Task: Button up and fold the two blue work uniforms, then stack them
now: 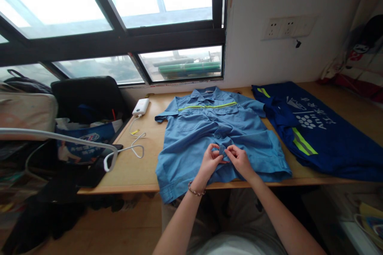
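Both hands (225, 158) together, fingertips pinched

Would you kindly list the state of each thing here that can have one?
Light blue shirt: spread flat, front up, hem over the table edge, placket pinched by both hands.
Left hand: gripping the placket.
Right hand: gripping the placket.
Dark blue garment: laid flat, untouched.
Power bank: cable plugged in.
Window: looks shut.
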A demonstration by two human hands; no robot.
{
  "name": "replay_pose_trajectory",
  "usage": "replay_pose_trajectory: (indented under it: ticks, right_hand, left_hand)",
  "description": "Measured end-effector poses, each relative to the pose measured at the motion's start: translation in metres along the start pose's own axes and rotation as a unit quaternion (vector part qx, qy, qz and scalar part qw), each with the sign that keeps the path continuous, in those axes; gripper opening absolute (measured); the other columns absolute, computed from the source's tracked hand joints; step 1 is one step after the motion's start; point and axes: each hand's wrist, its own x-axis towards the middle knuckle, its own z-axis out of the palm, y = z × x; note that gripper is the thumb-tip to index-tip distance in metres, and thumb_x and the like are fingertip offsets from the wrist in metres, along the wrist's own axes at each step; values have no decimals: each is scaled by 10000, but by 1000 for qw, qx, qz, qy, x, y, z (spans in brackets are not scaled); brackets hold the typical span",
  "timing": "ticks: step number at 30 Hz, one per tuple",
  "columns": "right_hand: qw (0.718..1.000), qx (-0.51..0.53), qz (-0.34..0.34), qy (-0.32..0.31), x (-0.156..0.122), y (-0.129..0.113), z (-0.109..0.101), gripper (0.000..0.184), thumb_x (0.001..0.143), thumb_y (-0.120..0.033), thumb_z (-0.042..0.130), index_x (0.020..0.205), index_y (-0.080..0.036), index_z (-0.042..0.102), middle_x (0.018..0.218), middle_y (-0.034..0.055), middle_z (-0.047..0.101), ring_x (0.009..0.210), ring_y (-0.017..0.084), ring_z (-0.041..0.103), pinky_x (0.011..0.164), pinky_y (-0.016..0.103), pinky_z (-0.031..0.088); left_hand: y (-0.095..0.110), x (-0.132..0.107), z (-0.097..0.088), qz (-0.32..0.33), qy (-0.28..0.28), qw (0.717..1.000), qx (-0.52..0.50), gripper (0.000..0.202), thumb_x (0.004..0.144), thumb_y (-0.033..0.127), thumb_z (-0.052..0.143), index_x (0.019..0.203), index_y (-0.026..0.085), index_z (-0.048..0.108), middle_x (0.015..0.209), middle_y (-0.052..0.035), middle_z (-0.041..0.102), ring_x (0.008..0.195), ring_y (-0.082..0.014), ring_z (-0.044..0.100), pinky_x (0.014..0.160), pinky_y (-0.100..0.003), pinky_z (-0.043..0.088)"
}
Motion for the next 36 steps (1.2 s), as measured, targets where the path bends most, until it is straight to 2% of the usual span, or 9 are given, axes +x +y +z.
replay_pose_trajectory:
  ticks: [9,14,17,20,24,29,32,34,36]
  right_hand:
    - [995,67,49,-51,6,9,-3,320,781,-463,479,675,-162,504,530,-29,483,469,88,432,434,198,342]
    - [999,-31,4,15,-3,-3,-9,297,812,-428,449,676,-172,509,534,-24,481,478,97,430,464,216,357]
    - [980,-184,-58,58,-24,-6,-28,215,810,-373,474,740,-186,555,630,12,553,595,144,504,598,276,424]
    - [938,-313,-128,78,-51,3,-61,199,779,-341,526,914,-207,586,864,62,613,885,230,527,808,378,415]
    - [883,-422,-162,123,-80,25,-111,349,766,-324,540,1097,-212,542,1138,68,550,1142,278,384,951,449,324]
    - [843,-474,-121,224,-94,45,-159,413,773,-325,524,1161,-182,514,1221,92,495,1152,280,386,982,457,288]
    - [876,-452,-111,129,-96,48,-176,489,735,-370,549,1195,-216,486,1190,70,524,1092,252,461,941,406,361]
    - [898,-429,-86,53,-98,49,-182,506,715,-356,547,1203,-240,476,1221,51,500,1099,240,467,926,375,387]
    - [913,-403,-58,27,-101,49,-186,496,703,-287,515,1195,-243,484,1228,43,490,1095,225,481,913,339,405]
  left_hand:
    - [-1,-1,1,8,-45,999,27,428,636,265,686,889,194,349,669,6,610,567,-147,604,580,-282,510]
    - [3,-13,4,87,4,978,190,320,705,310,609,936,185,426,670,-15,593,546,-145,569,566,-284,488]
    - [7,-38,-7,190,61,888,414,349,710,301,608,1023,183,509,879,-94,611,848,-235,573,799,-394,443]
    - [5,-71,-35,224,78,784,573,502,691,309,630,1156,195,477,1142,-126,537,1131,-297,425,956,-483,303]
    - [7,-112,-81,200,137,687,685,388,768,307,537,1138,197,498,1168,-109,540,1175,-289,393,982,-536,223]
    - [33,-149,-120,157,102,607,772,323,789,286,491,1104,262,555,1170,-74,555,1201,-298,361,984,-599,100]
    - [47,-164,-143,135,102,602,781,340,778,292,502,1113,282,556,1167,-65,560,1182,-300,389,975,-599,150]
    - [51,-171,-159,133,107,623,763,326,778,301,502,1096,270,568,1157,-57,568,1151,-276,432,979,-540,245]
    - [51,-176,-171,144,120,655,732,312,778,308,501,1071,238,582,1140,-58,577,1118,-245,471,969,-443,335]
